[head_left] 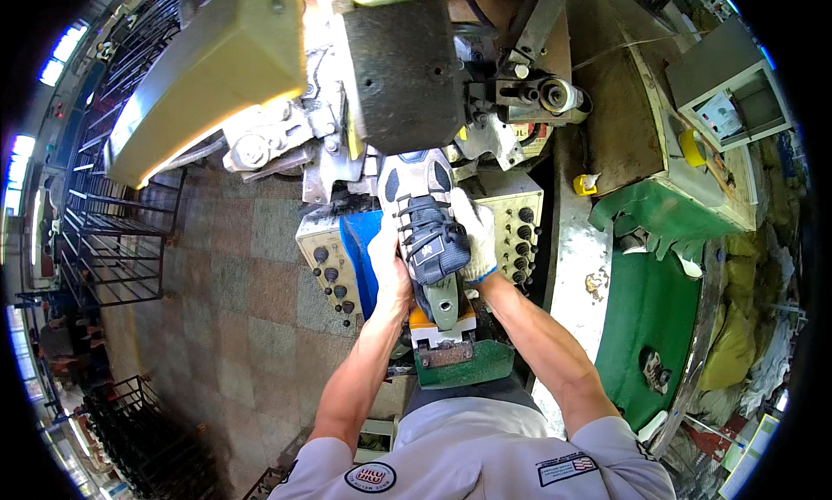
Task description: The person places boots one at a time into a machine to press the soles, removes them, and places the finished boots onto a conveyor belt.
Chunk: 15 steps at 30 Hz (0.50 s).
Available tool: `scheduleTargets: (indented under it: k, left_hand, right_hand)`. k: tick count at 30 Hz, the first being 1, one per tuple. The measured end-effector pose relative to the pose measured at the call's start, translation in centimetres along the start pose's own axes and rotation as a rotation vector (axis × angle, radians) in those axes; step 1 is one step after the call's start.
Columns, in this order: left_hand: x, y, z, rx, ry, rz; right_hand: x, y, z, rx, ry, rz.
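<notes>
A grey and black lace-up sneaker point(426, 227) sits on a green shoe last point(440, 305) in the middle of the view. Its toe points away from me, just at the lower end of the machine's dark block point(403, 75). My left hand point(392, 262) is closed along the shoe's left side. On the other side my right hand point(474, 236), in a white knit glove with a blue cuff, grips the shoe near the laces. Both hands' fingertips are partly hidden by the shoe. Beneath the last's heel end is an orange and white support point(442, 328).
Knobbed control panels point(517, 236) flank the shoe. A pale angled machine cover point(217, 75) hangs at upper left. To the right runs a green-lined trough point(650, 318) beside a worn bench point(611, 119). Black metal racks point(113, 240) stand on the tiled floor at left.
</notes>
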State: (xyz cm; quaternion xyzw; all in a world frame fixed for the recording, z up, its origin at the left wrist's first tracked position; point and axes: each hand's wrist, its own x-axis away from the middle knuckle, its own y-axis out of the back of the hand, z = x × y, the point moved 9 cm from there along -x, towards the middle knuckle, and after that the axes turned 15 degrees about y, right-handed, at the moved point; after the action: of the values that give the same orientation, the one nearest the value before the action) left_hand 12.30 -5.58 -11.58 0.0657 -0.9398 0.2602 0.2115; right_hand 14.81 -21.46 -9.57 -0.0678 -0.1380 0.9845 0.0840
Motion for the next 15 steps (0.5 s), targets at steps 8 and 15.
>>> scheduleTargets:
  k: [8,15]
  left_hand:
    - [1.6,11.0,8.5,-0.821,0.038,-0.105]
    - [11.6,16.4,18.7,-1.562,-0.165,-0.071]
  right_hand:
    - [4.8,5.4,0.3,0.026,-0.159,-0.134]
    - [15.1,21.1,3.6,0.097,-0.191,-0.355]
